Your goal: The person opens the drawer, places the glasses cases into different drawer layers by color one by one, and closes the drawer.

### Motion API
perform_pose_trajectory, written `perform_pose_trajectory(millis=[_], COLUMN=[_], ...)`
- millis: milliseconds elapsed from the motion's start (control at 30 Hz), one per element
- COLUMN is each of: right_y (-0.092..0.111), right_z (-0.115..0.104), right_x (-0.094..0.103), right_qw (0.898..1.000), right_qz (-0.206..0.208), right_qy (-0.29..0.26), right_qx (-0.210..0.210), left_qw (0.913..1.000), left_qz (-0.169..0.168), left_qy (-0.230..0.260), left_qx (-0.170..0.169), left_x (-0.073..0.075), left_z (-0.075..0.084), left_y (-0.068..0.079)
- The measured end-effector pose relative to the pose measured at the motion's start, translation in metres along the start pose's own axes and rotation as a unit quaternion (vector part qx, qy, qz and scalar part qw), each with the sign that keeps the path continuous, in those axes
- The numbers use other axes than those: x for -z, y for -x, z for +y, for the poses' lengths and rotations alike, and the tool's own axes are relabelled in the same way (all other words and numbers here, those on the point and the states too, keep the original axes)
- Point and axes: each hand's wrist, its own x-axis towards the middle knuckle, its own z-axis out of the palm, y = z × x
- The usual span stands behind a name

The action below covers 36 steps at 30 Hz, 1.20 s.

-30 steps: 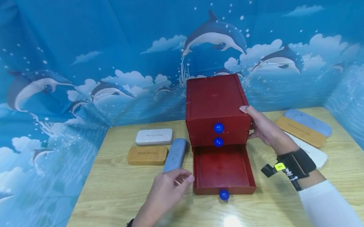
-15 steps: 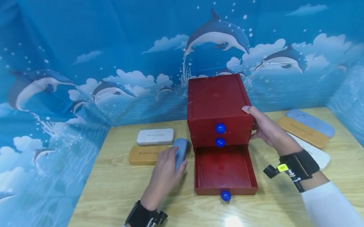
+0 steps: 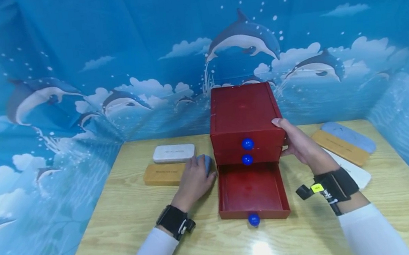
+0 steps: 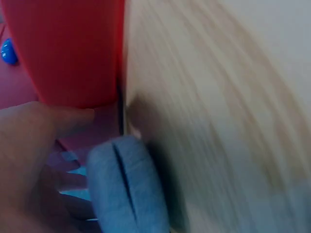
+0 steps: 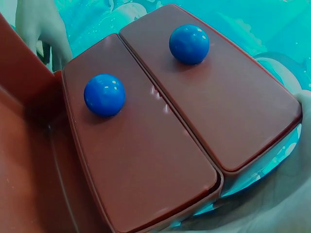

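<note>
Three drawers form the front of the red cabinet (image 3: 242,108), the reference for all positions below. The two upper drawers are closed; the bottom drawer (image 3: 238,215) is pulled out toward the person, its blue knob (image 3: 254,220) facing forward.

Change, left side: one second ago the left hand (image 3: 192,183) is beside the left wall of the bottom drawer. It now lies farther forward, left of the cabinet, over the blue clamshell case (image 3: 208,164), and covers more of it than half a second ago. Only the far part of the case shows in the head view. The left wrist view shows the end of the case, with its seam, next to the fingers; the thumb tip appears apart from that end. Whether the fingers close round the case cannot be told, nor whether it is off the table (image 3: 204,246).

Change, right side: none evident. The right hand (image 3: 300,143) grips the cabinet at its front right edge, thumb at the top corner, fingers at the side.

Significance (judged): left-hand work shifts from the drawer to the case, while the right hand appears to steady the cabinet.

Surroundings: an orange case (image 3: 162,174) and a white case (image 3: 174,153) lie farther left of the cabinet. Right of it, a second blue case (image 3: 349,137), a second orange case (image 3: 341,147) and a second white case (image 3: 351,171) lie side by side.
</note>
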Motion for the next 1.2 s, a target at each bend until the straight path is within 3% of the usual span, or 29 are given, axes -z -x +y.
perform_pose_trajectory(millis=[400,500,633,767,867,933,1100,1200], right_y=[0.001,0.001,0.001,0.002,0.002,0.002,0.001,0.0], right_z=[0.004,0.003,0.004,0.004,0.004,0.003,0.003,0.002], right_x=[0.002,0.002,0.002,0.003,0.003,0.003,0.002,0.002], right_qw=[1.0,1.0,1.0,1.0,1.0,1.0,1.0,1.0], right_qz=[0.016,0.011,0.008,0.006,0.004,0.006,0.01,0.01], right_qy=[0.002,0.003,0.002,0.005,0.009,0.01,0.009,0.011], right_qx=[0.006,0.004,0.003,0.009,0.01,0.008,0.001,-0.001], left_qw=[0.9982,0.9986,0.997,0.99,0.9854,0.987,0.9971,0.9986], left_qz=[0.019,-0.005,-0.06,-0.109,-0.125,-0.111,-0.019,-0.004], left_qy=[-0.047,-0.047,-0.047,-0.068,-0.089,-0.093,-0.061,-0.043], left_qx=[-0.033,-0.026,0.013,0.058,0.073,0.069,0.042,0.03], left_x=[-0.016,-0.014,-0.008,-0.002,-0.002,-0.003,-0.004,0.003], left_z=[0.006,0.007,0.012,0.019,0.023,0.024,0.019,0.017], left_y=[-0.005,-0.002,0.003,0.005,0.007,0.009,0.014,0.016])
